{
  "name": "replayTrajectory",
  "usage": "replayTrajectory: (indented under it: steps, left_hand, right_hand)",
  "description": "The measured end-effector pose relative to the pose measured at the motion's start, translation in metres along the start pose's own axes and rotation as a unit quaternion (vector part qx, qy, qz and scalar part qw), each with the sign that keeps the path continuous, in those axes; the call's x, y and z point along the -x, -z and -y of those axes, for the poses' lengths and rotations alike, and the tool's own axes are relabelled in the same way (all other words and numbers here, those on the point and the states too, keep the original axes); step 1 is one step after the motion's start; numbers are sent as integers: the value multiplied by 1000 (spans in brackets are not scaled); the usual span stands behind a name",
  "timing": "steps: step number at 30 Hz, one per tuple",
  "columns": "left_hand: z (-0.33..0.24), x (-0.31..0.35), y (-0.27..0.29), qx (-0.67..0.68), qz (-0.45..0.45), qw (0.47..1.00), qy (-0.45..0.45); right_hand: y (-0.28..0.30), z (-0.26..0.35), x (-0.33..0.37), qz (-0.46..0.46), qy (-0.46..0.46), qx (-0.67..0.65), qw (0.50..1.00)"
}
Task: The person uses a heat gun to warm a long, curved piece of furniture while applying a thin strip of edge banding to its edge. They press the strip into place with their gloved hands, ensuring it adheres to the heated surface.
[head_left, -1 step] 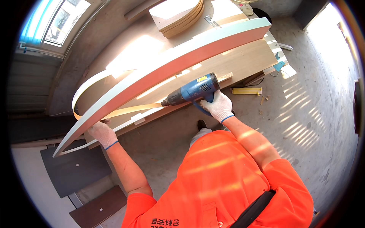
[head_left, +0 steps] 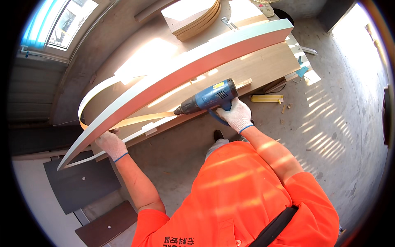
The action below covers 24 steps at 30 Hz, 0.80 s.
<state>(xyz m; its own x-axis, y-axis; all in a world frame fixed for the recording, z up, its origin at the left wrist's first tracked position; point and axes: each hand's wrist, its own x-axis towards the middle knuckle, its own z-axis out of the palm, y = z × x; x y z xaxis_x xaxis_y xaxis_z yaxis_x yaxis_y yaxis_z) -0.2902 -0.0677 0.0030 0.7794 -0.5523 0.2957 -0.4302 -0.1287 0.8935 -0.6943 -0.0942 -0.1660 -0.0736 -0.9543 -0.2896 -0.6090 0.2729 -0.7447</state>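
Observation:
My right hand (head_left: 237,115), in a white knit glove with a blue cuff, is wrapped round the handle of a blue heat gun (head_left: 210,97). Its dark nozzle points left, close to the end of a thin, pale yellow edging strip (head_left: 142,120). The strip runs left to my gloved left hand (head_left: 112,145), whose fingers are closed on it and partly hidden. Beyond that hand it loops up and back behind a long curved board (head_left: 181,75), standing on edge with a white rim and a pinkish side.
The board stands on a wooden worktable (head_left: 271,61). Stacked rounded wooden pieces (head_left: 197,24) lie at the back. A yellow tray-like piece (head_left: 267,99) is on the floor to the right. Dark panels (head_left: 82,179) lie at lower left, and a window (head_left: 70,24) is at upper left.

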Motion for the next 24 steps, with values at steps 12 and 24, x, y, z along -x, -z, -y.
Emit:
replayTrajectory:
  steps: [12, 24]
  left_hand:
    - [2, 6, -5, 51, -6, 999, 18]
    - [5, 16, -11, 86, 26, 996, 29]
  right_hand:
    - [11, -2, -1, -19, -18, 19, 999]
    - [23, 13, 8, -19, 2, -23, 1000]
